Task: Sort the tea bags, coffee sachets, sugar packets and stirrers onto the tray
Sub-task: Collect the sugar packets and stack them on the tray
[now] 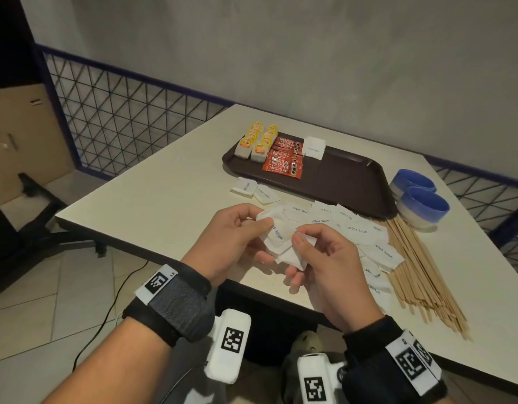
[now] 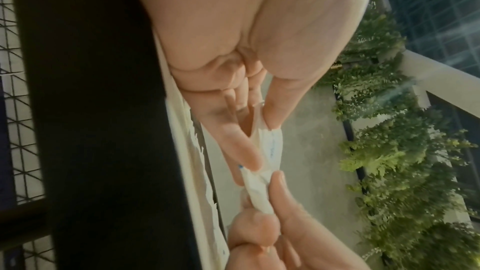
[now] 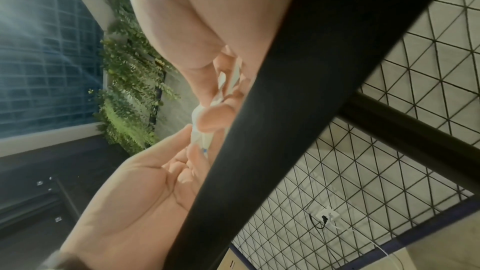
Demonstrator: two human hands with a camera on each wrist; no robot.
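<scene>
Sugar step. Left hand (image 1: 237, 243) and right hand (image 1: 324, 258) both pinch a bunch of white sugar packets (image 1: 281, 240) above table edge. Next: square the bunch, carry to tray (image 1: 353, 182).

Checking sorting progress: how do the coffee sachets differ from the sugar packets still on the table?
The coffee sachets are red with Nescafe print; the loose sugar packets are white with blue "white sugar" lettering. The coffee sachets lie overlapped in a neat group on the tray; the loose sugar packets are scattered on the table in front of it. Both are flat sachets.
</scene>
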